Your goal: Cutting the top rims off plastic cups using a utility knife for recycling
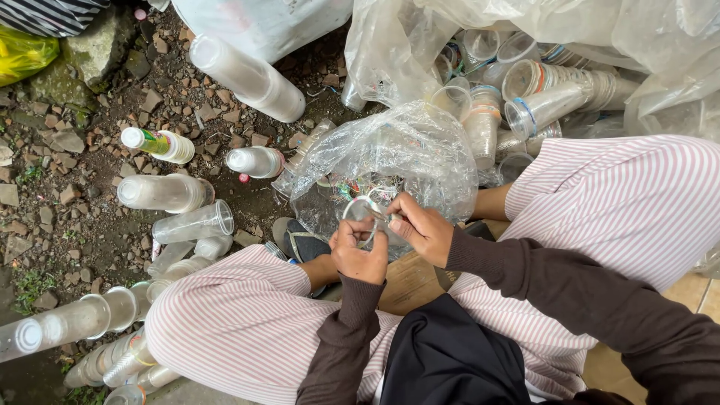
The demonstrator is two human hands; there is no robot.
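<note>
A clear plastic cup [362, 212] sits between my two hands, just above my knees and in front of a crumpled clear bag [390, 161]. My left hand [358, 251] is closed around its lower side, while my right hand [421, 227] pinches its rim with thumb and fingertips. Stacks of clear cups [165, 193] lie on the stony ground [82, 225] towards its left edge. More cups [540, 94] fill a big plastic sack [660, 45] at the top right.

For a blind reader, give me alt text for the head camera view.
Both hands, left hand and right hand, grip a clear plastic cup over a clear plastic bag. Stacks of clear cups lie on stony ground beside striped trousers.
</note>
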